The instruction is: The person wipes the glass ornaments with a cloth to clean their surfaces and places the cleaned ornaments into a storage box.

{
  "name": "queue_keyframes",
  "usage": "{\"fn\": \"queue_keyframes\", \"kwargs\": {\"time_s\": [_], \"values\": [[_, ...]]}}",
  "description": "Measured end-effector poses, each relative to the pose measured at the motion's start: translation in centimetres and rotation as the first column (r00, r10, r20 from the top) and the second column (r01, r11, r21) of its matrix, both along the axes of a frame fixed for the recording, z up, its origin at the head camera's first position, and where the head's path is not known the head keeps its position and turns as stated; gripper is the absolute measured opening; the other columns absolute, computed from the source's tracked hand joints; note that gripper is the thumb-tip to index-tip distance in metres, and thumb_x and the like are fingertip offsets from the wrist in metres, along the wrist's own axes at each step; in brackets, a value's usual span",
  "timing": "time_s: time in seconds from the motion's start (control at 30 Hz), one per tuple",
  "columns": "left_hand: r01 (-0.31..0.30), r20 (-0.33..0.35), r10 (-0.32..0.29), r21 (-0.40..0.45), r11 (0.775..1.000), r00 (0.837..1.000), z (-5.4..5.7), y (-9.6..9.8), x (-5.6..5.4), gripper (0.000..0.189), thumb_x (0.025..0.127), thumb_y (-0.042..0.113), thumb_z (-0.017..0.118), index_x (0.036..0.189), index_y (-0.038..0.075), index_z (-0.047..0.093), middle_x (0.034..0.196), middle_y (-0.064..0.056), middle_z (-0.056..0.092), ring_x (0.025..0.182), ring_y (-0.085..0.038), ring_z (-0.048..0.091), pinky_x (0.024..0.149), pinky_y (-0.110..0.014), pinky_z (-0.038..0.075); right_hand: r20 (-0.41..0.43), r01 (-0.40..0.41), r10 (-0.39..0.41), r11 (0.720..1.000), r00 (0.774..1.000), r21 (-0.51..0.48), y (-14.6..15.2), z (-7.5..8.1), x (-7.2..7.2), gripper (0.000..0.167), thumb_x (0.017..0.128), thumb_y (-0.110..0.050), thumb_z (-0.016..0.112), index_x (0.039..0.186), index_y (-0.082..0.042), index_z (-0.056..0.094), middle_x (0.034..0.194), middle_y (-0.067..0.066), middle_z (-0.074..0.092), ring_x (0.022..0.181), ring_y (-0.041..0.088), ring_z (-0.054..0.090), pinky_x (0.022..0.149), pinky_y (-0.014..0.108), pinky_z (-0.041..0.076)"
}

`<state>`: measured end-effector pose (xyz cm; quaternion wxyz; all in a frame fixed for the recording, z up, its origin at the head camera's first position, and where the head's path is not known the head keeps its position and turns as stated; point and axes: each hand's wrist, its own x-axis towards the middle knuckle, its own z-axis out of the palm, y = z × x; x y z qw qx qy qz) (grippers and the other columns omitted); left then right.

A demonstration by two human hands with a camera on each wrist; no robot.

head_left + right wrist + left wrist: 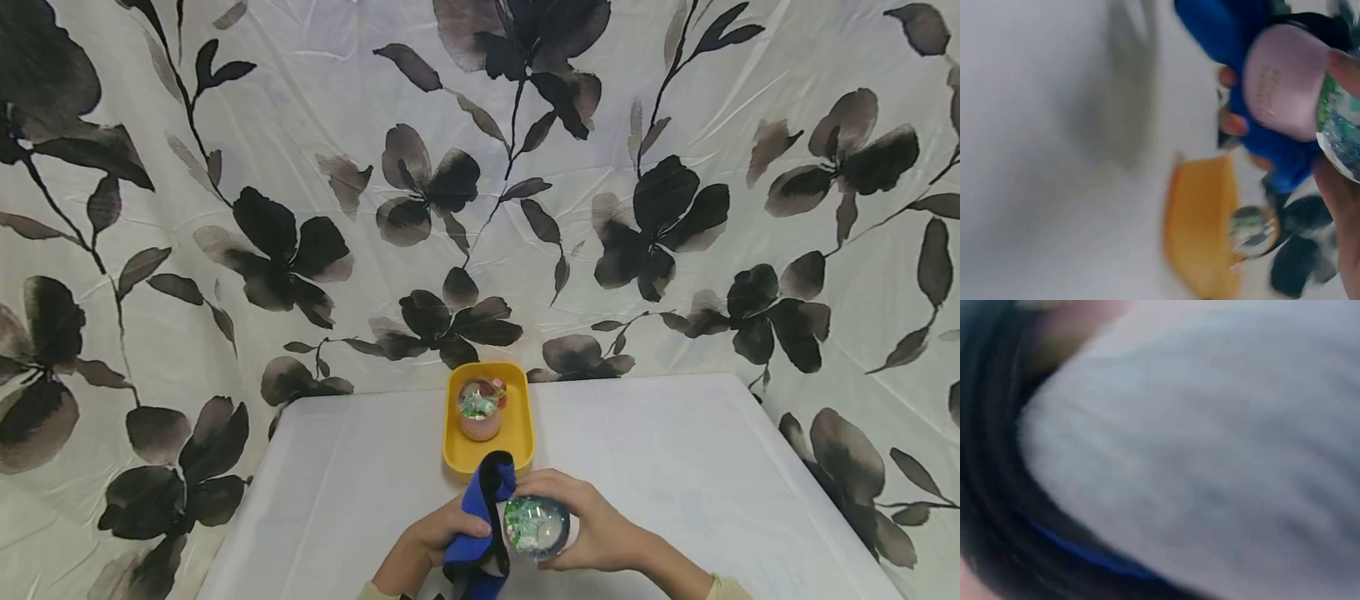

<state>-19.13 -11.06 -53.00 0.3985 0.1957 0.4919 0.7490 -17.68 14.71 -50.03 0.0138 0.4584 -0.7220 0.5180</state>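
My right hand (603,529) grips a snow globe (536,529) by its clear dome, which has green and glittery bits inside. Its pink base (1285,81), with small gold lettering, lies against a blue cloth (467,552) in the right wrist view. The left hand (438,531) holds this cloth, thumb on the near side and fingers behind it. Black trim runs along the cloth's edge. Close up in the left wrist view, the cloth's grey side (1179,462) fills most of the picture, blurred.
A yellow tray (452,446) stands at the table's far edge, beyond the hands. In it sits a second snow globe (480,412) with a pink base and a small reddish figure beside the dome. A floral curtain (555,250) hangs behind the white table (660,467).
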Motion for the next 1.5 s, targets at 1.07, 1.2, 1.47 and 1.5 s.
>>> {"fn": "queue_keyframes", "kwargs": {"time_s": [1.07,1.2,1.47,1.5], "values": [[-0.491,-0.414,0.386,-0.182,0.852,0.824,0.7,0.7,1.5,0.093,0.072,0.027,0.080,0.148,0.019,0.026,0.129,-0.014,0.051,0.112,-0.031,0.052,0.089,-0.043,0.046,-0.005,0.227,-0.229,0.969,0.973,-0.092,-0.3,-2.9,-0.8,0.083,0.060,-0.020,0.094,0.131,-0.007,0.053,0.123,0.006,0.060,0.099,0.019,0.064,0.072,0.032,0.056],[-0.535,-0.490,0.386,-0.208,0.819,0.782,0.6,0.6,1.4,0.093,0.068,0.027,0.083,0.144,0.023,0.030,0.127,-0.011,0.052,0.110,-0.031,0.053,0.087,-0.045,0.047,0.324,0.248,-0.209,0.965,0.923,-0.084,-0.8,-3.7,-0.9,0.079,0.061,-0.018,0.093,0.129,-0.008,0.054,0.119,0.007,0.060,0.088,0.021,0.065,0.068,0.037,0.056],[-0.669,-0.631,0.440,-0.174,0.723,0.639,0.2,1.0,1.5,0.097,0.060,0.026,0.089,0.142,0.025,0.037,0.130,-0.005,0.050,0.114,-0.033,0.050,0.088,-0.051,0.045,0.773,0.326,-0.052,0.923,0.633,-0.205,-2.6,-6.4,0.2,0.077,0.071,0.001,0.080,0.138,-0.002,0.042,0.135,0.012,0.048,0.121,0.025,0.049,0.098,0.031,0.043],[-0.691,-0.638,0.465,-0.149,0.708,0.614,0.1,1.2,1.5,0.097,0.059,0.024,0.090,0.141,0.026,0.038,0.130,-0.004,0.051,0.114,-0.033,0.050,0.089,-0.051,0.044,0.805,0.345,-0.016,0.909,0.593,-0.236,-2.9,-6.6,0.6,0.076,0.072,0.003,0.078,0.138,-0.002,0.040,0.136,0.012,0.046,0.121,0.023,0.050,0.098,0.033,0.044]]}}
